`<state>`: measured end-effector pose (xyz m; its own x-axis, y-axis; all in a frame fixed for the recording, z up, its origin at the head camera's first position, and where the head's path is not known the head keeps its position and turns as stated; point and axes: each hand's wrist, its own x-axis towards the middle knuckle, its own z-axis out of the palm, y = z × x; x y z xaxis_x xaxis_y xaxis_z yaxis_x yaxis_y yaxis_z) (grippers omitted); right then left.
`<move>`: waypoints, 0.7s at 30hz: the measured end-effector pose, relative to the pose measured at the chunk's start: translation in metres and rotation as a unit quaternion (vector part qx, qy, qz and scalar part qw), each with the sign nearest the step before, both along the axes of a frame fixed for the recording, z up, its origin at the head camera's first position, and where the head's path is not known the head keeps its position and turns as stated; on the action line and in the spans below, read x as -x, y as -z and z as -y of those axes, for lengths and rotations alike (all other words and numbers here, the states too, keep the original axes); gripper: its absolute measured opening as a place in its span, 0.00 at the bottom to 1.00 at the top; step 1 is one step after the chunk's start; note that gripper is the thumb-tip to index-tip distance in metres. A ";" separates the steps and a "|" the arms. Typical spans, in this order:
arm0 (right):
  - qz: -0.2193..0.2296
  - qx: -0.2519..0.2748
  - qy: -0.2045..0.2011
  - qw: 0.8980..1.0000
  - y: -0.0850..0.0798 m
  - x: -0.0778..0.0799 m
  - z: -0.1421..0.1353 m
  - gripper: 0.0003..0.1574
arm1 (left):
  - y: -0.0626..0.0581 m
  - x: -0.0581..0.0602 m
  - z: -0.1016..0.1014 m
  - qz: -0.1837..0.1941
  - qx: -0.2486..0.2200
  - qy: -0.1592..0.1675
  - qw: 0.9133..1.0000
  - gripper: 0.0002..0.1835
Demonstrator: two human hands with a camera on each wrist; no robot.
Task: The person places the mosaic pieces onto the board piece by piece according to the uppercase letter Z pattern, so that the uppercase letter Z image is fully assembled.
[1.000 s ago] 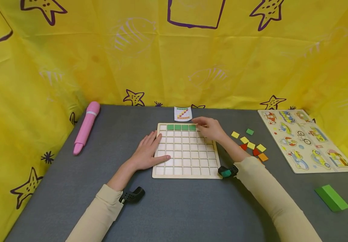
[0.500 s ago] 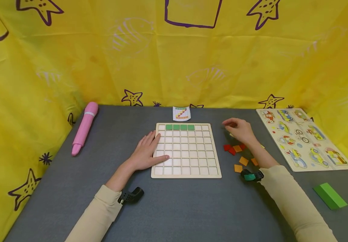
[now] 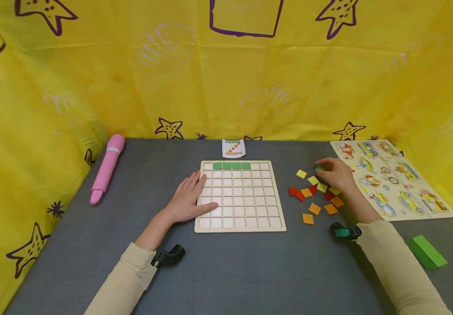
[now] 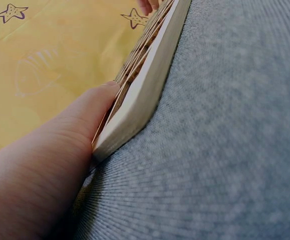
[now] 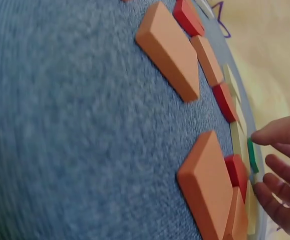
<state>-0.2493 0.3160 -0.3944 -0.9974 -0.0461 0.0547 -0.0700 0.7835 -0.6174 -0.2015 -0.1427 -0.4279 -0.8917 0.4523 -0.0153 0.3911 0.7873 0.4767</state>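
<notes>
My left hand (image 3: pixel 187 199) lies on the left edge of a wooden grid board (image 3: pixel 240 230), fingers spread and thumb over its cells. In the left wrist view, the thumb (image 4: pixel 92 107) rests at the rim of the board. Four-sided green tiles (image 3: pixel 232 166) fill part of the board's top row. To the right, my right hand (image 3: pixel 337 176) pinches a green tile (image 3: pixel 319 167) between thumb and fingertips, low over the table. The right wrist view shows this green tile (image 5: pixel 252 155) edge-on between the fingers. Yellow tiles (image 3: pixel 301 174), red tiles (image 3: pixel 299 195) and orange tiles (image 3: pixel 308 218) lie scattered nearby.
A small pattern card (image 3: pixel 233 148) stands behind the board. At the right are a picture puzzle board (image 3: pixel 388 179) and a green block (image 3: pixel 427 251). A pink microphone-shaped thing (image 3: pixel 107 169) lies at the left, and yellow cloth (image 3: pixel 226 87) hangs around the table.
My right hand has left the board's top row and moved right, past the yellow tiles, to the loose green tile. My left hand has stayed on the board.
</notes>
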 end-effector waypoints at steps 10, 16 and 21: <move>0.022 0.001 0.010 1.000 0.003 0.000 -0.004 0.24 | 0.001 0.001 0.001 0.000 -0.001 0.000 1.000 0.53; 0.009 0.011 0.008 1.000 -0.001 0.001 0.007 0.25 | 0.001 0.001 0.000 0.000 -0.001 0.002 1.000 0.53; 0.007 0.019 -0.005 1.000 -0.006 0.005 0.029 0.24 | 0.000 0.001 0.000 0.001 -0.003 0.002 1.000 0.53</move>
<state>-0.2542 0.2871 -0.3885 -0.9976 -0.0541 0.0420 -0.0685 0.7588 -0.6477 -0.2020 -0.1429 -0.4278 -0.8898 0.4562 -0.0133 0.3940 0.7825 0.4822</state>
